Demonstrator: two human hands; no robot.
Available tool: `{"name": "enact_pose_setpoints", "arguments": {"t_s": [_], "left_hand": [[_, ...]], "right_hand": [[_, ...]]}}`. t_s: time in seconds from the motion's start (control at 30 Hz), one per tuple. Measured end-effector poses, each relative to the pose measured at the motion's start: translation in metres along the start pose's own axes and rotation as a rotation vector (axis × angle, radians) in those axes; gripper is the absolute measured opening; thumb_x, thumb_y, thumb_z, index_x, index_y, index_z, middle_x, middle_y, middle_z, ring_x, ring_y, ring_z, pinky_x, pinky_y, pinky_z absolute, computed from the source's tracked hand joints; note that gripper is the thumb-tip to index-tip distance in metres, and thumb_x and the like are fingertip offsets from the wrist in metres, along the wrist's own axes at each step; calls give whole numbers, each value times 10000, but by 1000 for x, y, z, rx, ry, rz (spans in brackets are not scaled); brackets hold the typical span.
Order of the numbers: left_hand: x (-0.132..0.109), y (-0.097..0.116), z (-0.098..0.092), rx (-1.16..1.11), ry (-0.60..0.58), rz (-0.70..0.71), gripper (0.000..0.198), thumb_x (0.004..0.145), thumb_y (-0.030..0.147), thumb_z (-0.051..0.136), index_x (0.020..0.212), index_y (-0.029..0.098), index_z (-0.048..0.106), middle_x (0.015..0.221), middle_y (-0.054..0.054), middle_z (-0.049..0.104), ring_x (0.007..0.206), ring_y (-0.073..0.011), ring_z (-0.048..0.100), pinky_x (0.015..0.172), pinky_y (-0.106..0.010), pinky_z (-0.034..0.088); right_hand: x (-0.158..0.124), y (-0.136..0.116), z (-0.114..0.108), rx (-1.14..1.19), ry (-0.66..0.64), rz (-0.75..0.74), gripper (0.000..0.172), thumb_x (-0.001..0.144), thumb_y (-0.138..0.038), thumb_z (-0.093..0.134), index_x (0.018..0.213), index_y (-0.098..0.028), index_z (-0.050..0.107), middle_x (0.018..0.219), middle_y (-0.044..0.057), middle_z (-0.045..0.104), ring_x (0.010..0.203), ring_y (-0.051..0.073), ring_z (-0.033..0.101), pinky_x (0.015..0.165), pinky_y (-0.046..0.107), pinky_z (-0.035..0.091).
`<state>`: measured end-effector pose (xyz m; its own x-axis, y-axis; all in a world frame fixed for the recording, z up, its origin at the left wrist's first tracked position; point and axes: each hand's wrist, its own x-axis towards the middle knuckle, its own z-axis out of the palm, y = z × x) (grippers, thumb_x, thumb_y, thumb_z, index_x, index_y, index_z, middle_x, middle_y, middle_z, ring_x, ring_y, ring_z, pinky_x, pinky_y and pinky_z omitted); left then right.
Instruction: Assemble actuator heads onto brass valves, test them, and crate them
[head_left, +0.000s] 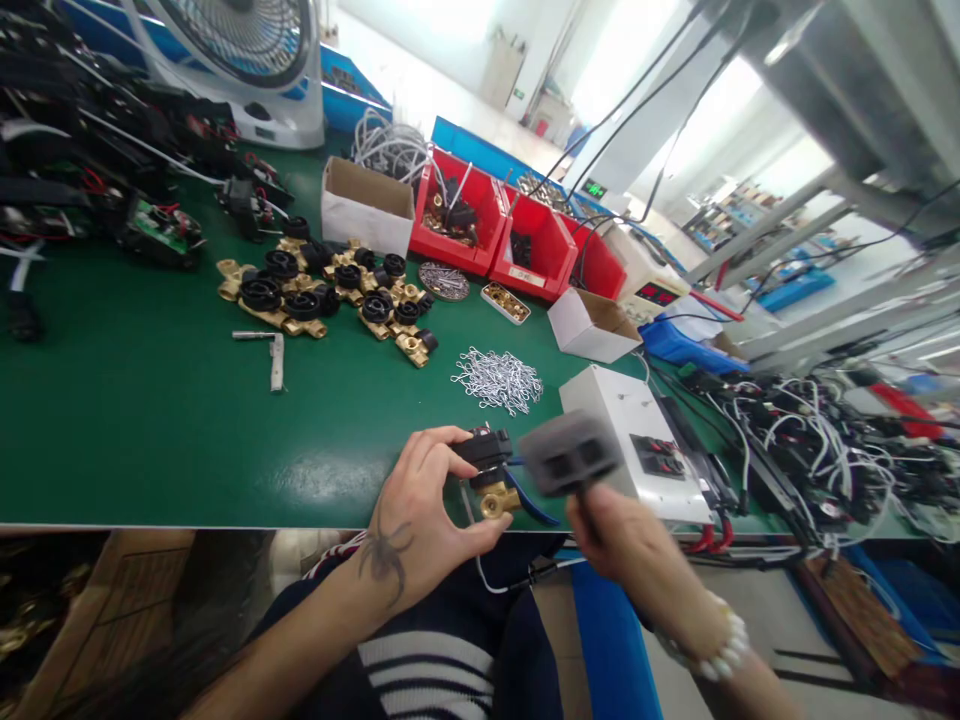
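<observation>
My left hand (pixel 420 505) grips a brass valve with a black coil on top (pixel 491 470) just above the near edge of the green table (pixel 150 420). My right hand (pixel 622 545) holds a grey mallet (pixel 568 455) by its handle, its blurred head right beside the valve. Blue-handled pliers (pixel 529 500) lie under the valve. A white control box (pixel 645 440) with dark switches stands just behind the mallet. A pile of silver wire clips (pixel 499 380) lies further back.
Several brass valves with black caps (pixel 330 290) cluster mid-table, with a small metal tool (pixel 276 358) in front. Red bins (pixel 517 235), white cardboard boxes (pixel 365 205), a white fan (pixel 255 60) stand at the back. Tangled cables and parts (pixel 810 430) fill the right.
</observation>
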<state>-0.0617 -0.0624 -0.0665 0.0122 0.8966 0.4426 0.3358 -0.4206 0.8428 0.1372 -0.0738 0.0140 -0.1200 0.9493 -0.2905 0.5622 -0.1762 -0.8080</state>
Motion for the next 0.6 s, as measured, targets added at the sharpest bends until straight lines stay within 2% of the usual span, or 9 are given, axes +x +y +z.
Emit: {"name": "enact_pose_setpoints", "arguments": {"t_s": [0.1, 0.23, 0.4, 0.53, 0.6], "left_hand": [[0, 0, 0, 2, 6, 6, 348, 638, 181, 795, 853, 196, 522, 1122, -106, 627, 1069, -264, 593, 911, -457, 512], [1, 0, -1, -2, 2, -5, 364, 625, 203, 810, 849, 205, 523, 1108, -102, 632, 1047, -270, 607, 893, -463, 525], [3, 0, -2, 7, 15, 7, 328, 641, 192, 793, 838, 196, 532, 1091, -104, 638, 1039, -268, 612, 882, -455, 527], [4, 1, -3, 3, 10, -2, 340, 631, 202, 803, 832, 194, 528, 1096, -109, 639, 1029, -269, 616, 871, -452, 532], [4, 0, -3, 2, 8, -1, 334, 627, 199, 800, 830, 194, 535, 1091, -107, 638, 1035, -271, 614, 876, -455, 530]], "right_hand": [[1, -2, 1, -103, -78, -3, 652, 858, -782, 354, 538, -217, 416, 480, -27, 374, 422, 94, 314, 379, 247, 197], [1, -6, -2, -72, 28, -49, 662, 873, -785, 285, 534, -228, 397, 446, -41, 326, 398, 100, 297, 380, 259, 202], [4, -7, 1, -187, -66, -58, 644, 870, -771, 341, 550, -218, 423, 494, -22, 391, 455, 112, 340, 421, 255, 235], [5, -8, -1, -88, 27, -56, 656, 864, -796, 284, 550, -231, 393, 460, -46, 319, 414, 103, 284, 399, 257, 207], [6, -7, 0, -101, 21, -49, 662, 856, -806, 280, 549, -231, 395, 463, -42, 329, 419, 104, 289, 398, 256, 209]]}}
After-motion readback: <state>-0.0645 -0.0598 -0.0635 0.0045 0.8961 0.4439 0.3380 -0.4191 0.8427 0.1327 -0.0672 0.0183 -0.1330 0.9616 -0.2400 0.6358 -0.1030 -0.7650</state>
